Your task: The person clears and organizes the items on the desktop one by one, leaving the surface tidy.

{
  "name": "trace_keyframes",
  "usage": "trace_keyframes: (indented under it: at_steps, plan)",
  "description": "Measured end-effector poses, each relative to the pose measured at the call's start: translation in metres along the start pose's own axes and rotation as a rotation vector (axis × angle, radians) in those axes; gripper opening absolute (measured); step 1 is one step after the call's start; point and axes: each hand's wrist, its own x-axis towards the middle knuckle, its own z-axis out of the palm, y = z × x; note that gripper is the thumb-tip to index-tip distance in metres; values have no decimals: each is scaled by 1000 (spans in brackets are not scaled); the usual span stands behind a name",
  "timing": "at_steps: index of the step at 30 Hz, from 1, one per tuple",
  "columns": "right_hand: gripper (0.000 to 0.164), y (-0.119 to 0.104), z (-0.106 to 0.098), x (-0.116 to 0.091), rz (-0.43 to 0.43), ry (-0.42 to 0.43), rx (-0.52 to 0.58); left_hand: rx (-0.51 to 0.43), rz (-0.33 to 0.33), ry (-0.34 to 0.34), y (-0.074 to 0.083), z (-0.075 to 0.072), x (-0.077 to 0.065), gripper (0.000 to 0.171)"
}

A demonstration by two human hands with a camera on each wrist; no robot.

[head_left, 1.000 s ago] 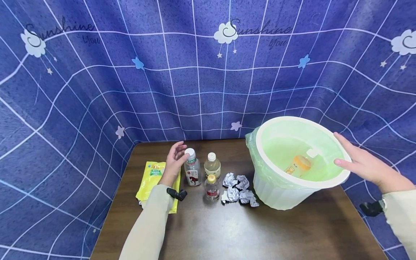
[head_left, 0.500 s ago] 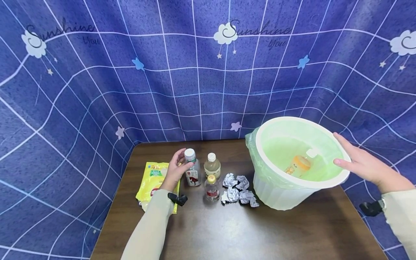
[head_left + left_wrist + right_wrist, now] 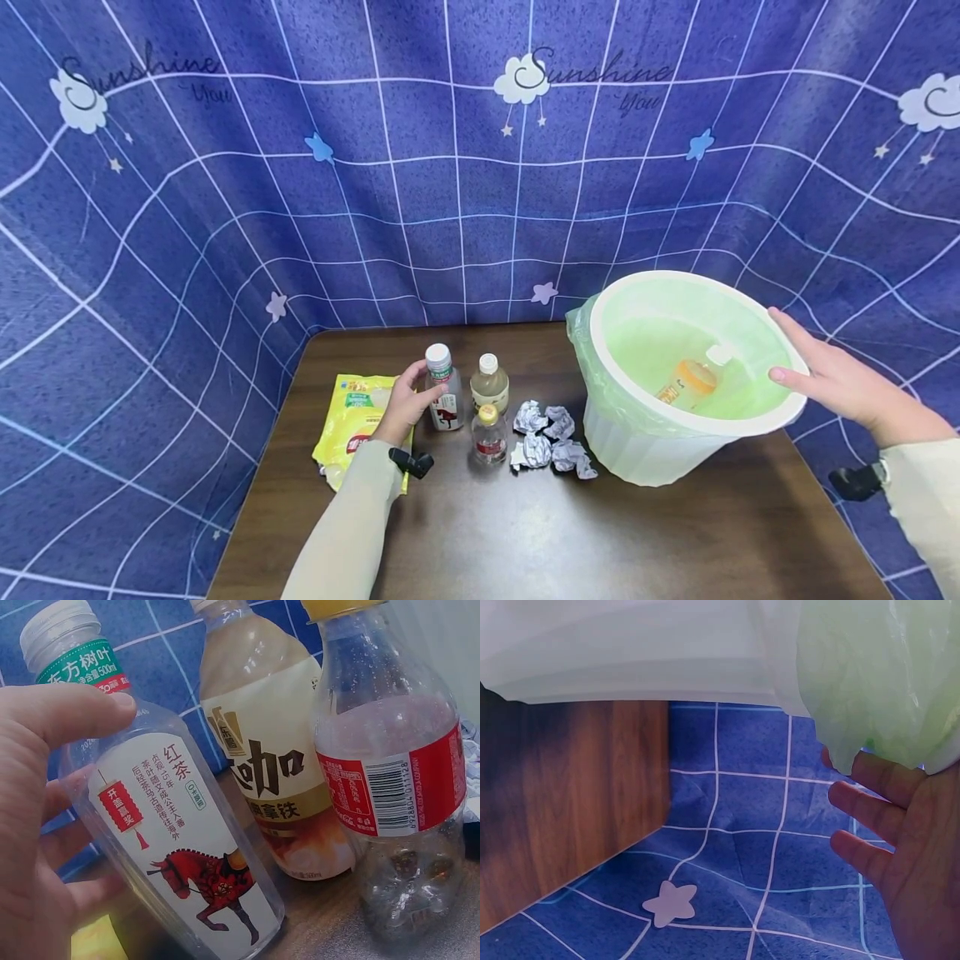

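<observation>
My left hand (image 3: 409,403) is wrapped around a clear tea bottle (image 3: 446,408) with a white cap, thumb across its shoulder and fingers behind. The bottle's label shows a red horse in the left wrist view. Beside it stand a coffee bottle (image 3: 266,750) with a cream label and a small clear bottle (image 3: 394,780) with a red label and yellow cap. My right hand (image 3: 843,375) grips the rim of a white trash can (image 3: 637,454), thumb over the lip and other fingers outside. Inside its green liner (image 3: 637,333) lies an orange-capped bottle (image 3: 688,383).
Several crumpled paper balls (image 3: 536,448) lie between the bottles and the trash can. A yellow plastic packet (image 3: 352,425) lies flat at the left of the brown table (image 3: 510,542). A blue gridded curtain (image 3: 480,183) hangs behind and at both sides.
My left hand has lowered from beside the tea bottle's cap and closed around its body. The bottle still stands in about the same place. My right hand stays on the trash can's rim.
</observation>
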Motion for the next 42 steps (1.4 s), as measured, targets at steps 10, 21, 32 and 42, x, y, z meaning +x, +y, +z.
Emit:
trace_keyframes:
  at_steps: [10,21,32,42]
  plan:
    - [85,-3,0,0,14,-2,-9,-12,-3,35,-25,-3,13,56]
    - [85,-3,-1,0,30,-10,-20,18,72,82,-3,-9,20,53]
    - [86,-5,-2,0,40,-28,3,-47,159,99,36,-14,32,49]
    - [85,-4,-1,0,20,-7,-16,-14,244,76,74,-16,42,52]
